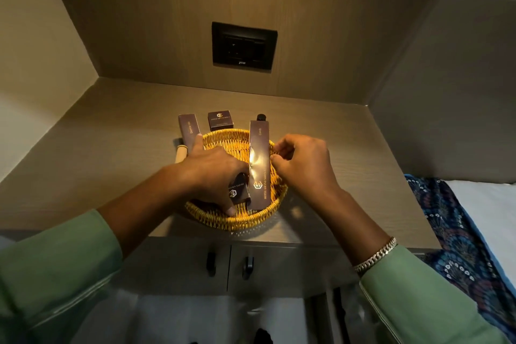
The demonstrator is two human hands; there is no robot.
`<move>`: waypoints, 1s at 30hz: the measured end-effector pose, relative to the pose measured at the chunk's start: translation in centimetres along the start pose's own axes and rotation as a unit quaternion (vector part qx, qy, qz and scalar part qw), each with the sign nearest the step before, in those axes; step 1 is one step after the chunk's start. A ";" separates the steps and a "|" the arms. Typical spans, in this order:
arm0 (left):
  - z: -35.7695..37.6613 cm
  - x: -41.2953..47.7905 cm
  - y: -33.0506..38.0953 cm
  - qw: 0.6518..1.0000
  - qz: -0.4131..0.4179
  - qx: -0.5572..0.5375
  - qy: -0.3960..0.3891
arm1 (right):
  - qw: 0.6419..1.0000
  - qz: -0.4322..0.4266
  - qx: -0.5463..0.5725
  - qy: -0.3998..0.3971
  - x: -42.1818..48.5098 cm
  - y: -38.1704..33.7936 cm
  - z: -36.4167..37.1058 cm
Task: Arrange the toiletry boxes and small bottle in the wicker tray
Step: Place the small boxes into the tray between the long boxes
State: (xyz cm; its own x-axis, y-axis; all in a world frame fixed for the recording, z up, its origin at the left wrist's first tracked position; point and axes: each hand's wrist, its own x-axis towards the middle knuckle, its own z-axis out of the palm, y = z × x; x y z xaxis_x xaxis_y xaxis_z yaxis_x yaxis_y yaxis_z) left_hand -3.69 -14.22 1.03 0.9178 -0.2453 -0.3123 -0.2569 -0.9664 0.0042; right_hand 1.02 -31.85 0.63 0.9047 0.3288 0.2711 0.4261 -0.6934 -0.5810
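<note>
While both hands work, dental kit box (189, 130), square box (220, 119) behind tray (237, 220).

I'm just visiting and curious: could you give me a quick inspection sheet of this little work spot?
Surface: wooden counter, lit from above.
Job's things: wicker tray holds the comb box and a small box; dental kit box, square box and bottle wait behind.
Clutter: pale roll beside the tray.
Hands: left hand on the small box; right hand by the comb box.
Cables: nothing seen.
Surroundings: wall socket, cupboard doors, patterned cloth.
</note>
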 end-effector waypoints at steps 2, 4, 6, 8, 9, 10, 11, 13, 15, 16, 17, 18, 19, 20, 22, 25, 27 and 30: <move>0.0 0.1 -0.1 1.000 0.013 0.011 -0.009 | 1.000 0.002 -0.004 -0.002 0.1 0.0 0.1; 0.2 0.2 -0.1 0.999 0.020 0.022 -0.035 | 1.000 0.000 -0.013 -0.004 0.2 -0.1 0.2; 0.5 0.2 0.0 0.998 0.020 0.018 -0.057 | 1.000 0.001 -0.024 -0.010 0.4 -0.2 0.2; 0.8 0.1 0.0 0.998 0.014 0.021 -0.058 | 0.999 -0.001 -0.036 -0.025 0.7 -0.4 0.2; 0.9 0.1 0.1 0.998 0.011 0.021 -0.052 | 0.999 -0.004 -0.039 -0.036 0.9 -0.5 0.1; 1.0 0.1 0.2 0.999 0.010 0.017 -0.042 | 0.998 -0.007 -0.041 -0.049 1.1 -0.6 0.0; 1.1 0.1 0.3 0.999 0.012 0.011 -0.028 | 0.997 -0.010 -0.043 -0.061 1.4 -0.8 0.0; 1.2 0.1 0.4 1.000 0.018 -0.001 -0.003 | 0.996 -0.018 -0.047 -0.074 2.2 -1.1 -0.1; 1.2 0.0 0.4 1.000 0.020 -0.012 0.010 | 0.997 -0.017 -0.046 -0.067 3.5 -1.4 -0.2; 1.2 -0.1 0.4 0.999 0.022 -0.020 0.016 | 0.997 -0.009 -0.051 -0.065 4.3 -1.5 -0.1; 1.3 -0.2 0.4 0.999 0.027 -0.029 0.024 | 0.995 0.006 -0.065 -0.070 5.1 -1.7 0.1; 1.3 -0.2 0.5 0.998 0.033 -0.037 0.035 | 0.992 0.025 -0.093 -0.079 5.9 -1.8 0.3; 1.3 -0.3 0.4 0.997 0.038 -0.043 0.048 | 0.986 0.042 -0.131 -0.094 6.6 -2.0 0.7; 1.4 -0.5 0.3 0.996 0.037 -0.050 0.062 | 0.977 0.057 -0.172 -0.110 7.1 -2.3 1.3; 1.7 -0.7 0.1 0.993 0.031 -0.070 0.091 | 0.962 0.063 -0.229 -0.135 7.5 -2.9 2.2; 2.1 -1.0 -0.2 0.988 0.032 -0.094 0.118 | 0.956 0.050 -0.258 -0.132 7.5 -3.2 3.0; 2.3 -1.1 -0.6 0.985 0.037 -0.114 0.120 | 0.955 0.044 -0.266 -0.125 7.4 -3.4 2.9; 2.5 -1.1 -1.0 0.984 0.051 -0.124 0.117 | 0.957 0.039 -0.260 -0.124 7.5 -3.5 2.5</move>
State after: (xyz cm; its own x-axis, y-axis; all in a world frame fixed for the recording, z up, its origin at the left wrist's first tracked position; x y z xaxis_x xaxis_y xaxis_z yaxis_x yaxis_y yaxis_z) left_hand -5.17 -12.76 -1.04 0.9433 -0.3243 -0.0710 -0.2957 -0.9179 0.2647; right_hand 6.27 -25.35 2.78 0.9326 0.3607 0.0144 0.3599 -0.9259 -0.1145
